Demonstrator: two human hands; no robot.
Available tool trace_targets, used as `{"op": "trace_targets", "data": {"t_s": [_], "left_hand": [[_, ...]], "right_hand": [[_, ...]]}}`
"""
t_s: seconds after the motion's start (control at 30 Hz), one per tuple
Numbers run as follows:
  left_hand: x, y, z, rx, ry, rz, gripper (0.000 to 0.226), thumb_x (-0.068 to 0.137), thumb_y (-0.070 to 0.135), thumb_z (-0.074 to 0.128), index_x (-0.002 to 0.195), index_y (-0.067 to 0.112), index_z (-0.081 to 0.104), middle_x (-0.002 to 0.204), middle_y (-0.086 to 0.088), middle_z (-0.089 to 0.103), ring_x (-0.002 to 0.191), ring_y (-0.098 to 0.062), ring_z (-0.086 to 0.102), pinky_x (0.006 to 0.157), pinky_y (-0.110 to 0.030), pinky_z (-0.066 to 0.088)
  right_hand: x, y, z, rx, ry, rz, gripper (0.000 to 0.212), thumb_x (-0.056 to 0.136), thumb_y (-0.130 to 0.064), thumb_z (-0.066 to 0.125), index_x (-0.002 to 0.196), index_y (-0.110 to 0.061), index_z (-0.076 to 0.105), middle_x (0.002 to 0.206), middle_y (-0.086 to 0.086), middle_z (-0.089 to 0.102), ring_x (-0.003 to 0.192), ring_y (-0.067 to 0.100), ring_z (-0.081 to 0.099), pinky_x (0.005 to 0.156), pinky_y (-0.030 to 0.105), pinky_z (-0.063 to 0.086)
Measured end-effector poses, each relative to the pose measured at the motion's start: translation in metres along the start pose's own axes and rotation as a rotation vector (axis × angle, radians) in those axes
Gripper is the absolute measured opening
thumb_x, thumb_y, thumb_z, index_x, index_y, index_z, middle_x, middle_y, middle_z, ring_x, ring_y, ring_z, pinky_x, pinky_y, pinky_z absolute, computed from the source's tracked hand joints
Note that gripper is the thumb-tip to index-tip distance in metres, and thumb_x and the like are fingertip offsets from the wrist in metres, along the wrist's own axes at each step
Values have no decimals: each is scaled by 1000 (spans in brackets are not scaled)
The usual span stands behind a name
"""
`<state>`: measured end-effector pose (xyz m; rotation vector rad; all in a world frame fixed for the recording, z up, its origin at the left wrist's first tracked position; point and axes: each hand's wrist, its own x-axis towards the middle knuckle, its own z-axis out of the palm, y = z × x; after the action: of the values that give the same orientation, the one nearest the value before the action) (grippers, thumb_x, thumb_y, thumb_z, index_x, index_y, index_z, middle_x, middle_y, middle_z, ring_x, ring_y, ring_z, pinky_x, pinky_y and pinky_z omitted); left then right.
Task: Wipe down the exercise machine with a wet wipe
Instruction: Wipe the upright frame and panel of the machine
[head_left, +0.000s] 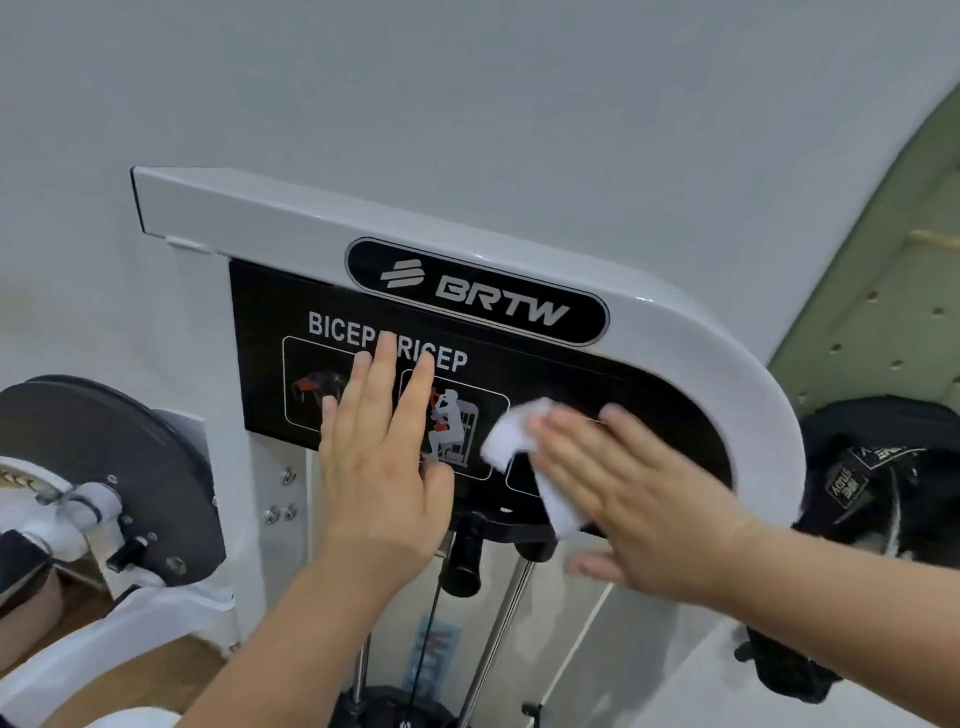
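Pressing wipe (517, 441) on panel (270, 312) w/ R hand (639, 499) laid flat; bracing w/ L hand (379, 457), flat too, empty. Keep pressure even, overlap strokes, reach corners.

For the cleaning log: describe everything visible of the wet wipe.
The wet wipe is white and crumpled, like thin cloth. The right hand presses it with straight fingers against the black instruction panel, right of the seated-figure diagram. One bunch shows beyond the fingertips, a strip below them; the rest is hidden.
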<state>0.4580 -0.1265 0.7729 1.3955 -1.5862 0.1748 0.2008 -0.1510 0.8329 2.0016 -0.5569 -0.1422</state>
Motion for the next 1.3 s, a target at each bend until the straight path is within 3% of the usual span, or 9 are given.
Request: {"op": "trace_targets", "data": {"t_s": [0.13, 0.27, 0.37, 0.57, 0.73, 0.87, 1.03, 1.2, 1.3], "left_hand": [[-2, 10, 1, 0, 21, -27, 81, 82, 17, 51, 159, 20, 28, 170, -7, 8, 157, -28, 8, 123, -61, 14], [-9, 36, 5, -1, 19, -32, 79, 83, 16, 49, 159, 17, 29, 170, -10, 10, 156, -31, 10, 122, -62, 15], [-11, 59, 9, 26, 7, -16, 80, 82, 17, 49, 159, 16, 28, 169, -13, 11, 155, -33, 14, 120, -64, 18], [-24, 104, 19, 59, -8, -13, 81, 84, 18, 52, 160, 21, 25, 170, -8, 8, 156, -29, 10, 122, -61, 18], [-39, 138, 35, 115, -51, -42, 83, 84, 22, 52, 160, 27, 21, 171, -3, 4, 156, -22, 7, 123, -58, 18], [-45, 171, 49, 143, -33, -16, 83, 83, 18, 53, 160, 20, 24, 170, -11, 10, 154, -29, 16, 121, -59, 22], [-56, 194, 48, 195, -21, 0, 80, 84, 16, 50, 160, 18, 25, 170, -8, 10, 154, -19, 13, 124, -50, 19], [-49, 216, 46, 319, -100, 68, 82, 83, 17, 49, 161, 18, 24, 170, -7, 8, 156, -24, 10, 123, -58, 16], [-29, 228, 54, 397, -167, 169, 83, 82, 22, 44, 162, 22, 20, 171, -2, 6, 157, -22, 5, 121, -59, 10]], "right_hand": [[-24, 6, 8, -56, -58, -168, 109, 92, -78, 38, 162, 0, 6, 171, 18, -5, 159, 31, -9, 126, 49, -15], [-12, 76, -22, -146, 177, 129, 101, 97, -77, 26, 162, -1, 12, 170, 20, 7, 159, 32, 1, 125, 52, -15], [-27, 94, -25, -144, 166, 277, 105, 96, -79, 11, 161, 3, 3, 169, 24, -2, 158, 37, -6, 123, 57, -17], [-109, 5, 45, 23, -12, -111, 100, 96, -75, 30, 162, -2, 15, 170, 22, -4, 159, 33, -8, 125, 53, -14], [-115, 36, 37, 65, 180, 105, 101, 97, -77, 29, 162, -2, 13, 171, 20, 0, 159, 34, 0, 127, 53, -9], [-90, 63, 20, 475, 316, 392, 108, 94, -81, 24, 162, 0, 4, 169, 25, -1, 158, 38, -2, 128, 54, 0], [-108, 3, 41, 1073, 352, 563, 109, 91, -82, 28, 160, -13, -21, 169, 15, -21, 158, 25, -16, 129, 40, 3], [-145, -74, 65, 1598, 159, 755, 107, 82, -92, 17, 147, -28, -39, 160, -9, -41, 153, 6, -27, 127, 27, -7], [-148, -78, 74, 1900, 43, 832, 86, 97, -67, 30, 145, -35, -34, 164, -10, -33, 154, 6, -22, 120, 20, -10]]}}
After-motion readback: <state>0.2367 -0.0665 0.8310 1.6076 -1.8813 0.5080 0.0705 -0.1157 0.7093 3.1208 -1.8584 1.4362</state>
